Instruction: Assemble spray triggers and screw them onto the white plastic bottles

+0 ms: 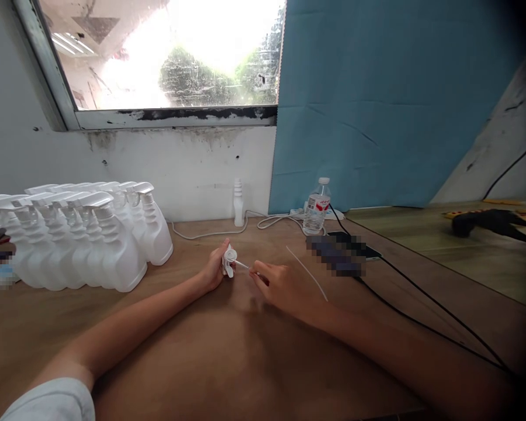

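My left hand (214, 268) is closed around a white trigger spray head (230, 256), its round opening turned up toward me. In my right hand (274, 280) is a thin, light-coloured rod-like tool (242, 265), pinched between thumb and fingers. The tip of that tool reaches the spray head, by its round opening; whether it goes inside I cannot tell. Both hands are over the middle of the wooden table (193, 356). A thin white tube (307, 273) lies on the table to the right of my right hand.
Rows of white spray bottles (125, 257) stand at the left. By the wall are a slim white bottle (238, 204), a white cable (201, 235) and a clear water bottle (316, 213). At right lie a blurred-out dark item (335, 256), a phone (370, 251) and black cables (425, 324).
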Available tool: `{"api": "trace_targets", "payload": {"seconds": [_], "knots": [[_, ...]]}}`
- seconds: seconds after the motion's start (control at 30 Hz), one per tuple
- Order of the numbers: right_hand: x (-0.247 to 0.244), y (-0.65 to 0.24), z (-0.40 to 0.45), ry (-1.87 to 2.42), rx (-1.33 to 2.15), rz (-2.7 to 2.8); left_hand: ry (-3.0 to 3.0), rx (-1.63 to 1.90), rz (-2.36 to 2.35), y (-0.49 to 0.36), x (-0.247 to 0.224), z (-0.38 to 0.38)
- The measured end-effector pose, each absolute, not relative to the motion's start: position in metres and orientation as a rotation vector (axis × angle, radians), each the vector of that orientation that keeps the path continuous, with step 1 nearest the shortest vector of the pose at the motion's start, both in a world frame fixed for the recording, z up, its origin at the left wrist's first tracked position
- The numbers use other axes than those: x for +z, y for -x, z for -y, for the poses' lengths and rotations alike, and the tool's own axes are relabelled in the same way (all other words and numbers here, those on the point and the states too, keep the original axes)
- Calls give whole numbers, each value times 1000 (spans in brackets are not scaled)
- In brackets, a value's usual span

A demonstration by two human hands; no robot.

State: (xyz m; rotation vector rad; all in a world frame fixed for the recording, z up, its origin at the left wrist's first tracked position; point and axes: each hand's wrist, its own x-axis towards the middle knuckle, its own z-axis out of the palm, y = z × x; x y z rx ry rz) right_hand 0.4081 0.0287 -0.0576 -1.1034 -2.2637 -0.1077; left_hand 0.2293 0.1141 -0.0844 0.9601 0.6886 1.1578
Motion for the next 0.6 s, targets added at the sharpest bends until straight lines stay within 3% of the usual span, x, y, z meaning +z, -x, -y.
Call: {"api": "trace_targets", "payload": {"seconds": [0.2, 0.6], "knots": [[-55, -412, -32, 1136, -39, 2340, -1068, 1066, -614, -230, -85, -109], [-66, -420, -43, 1214, -268, 2411, -1174, 891, -443, -231, -77, -101]]}}
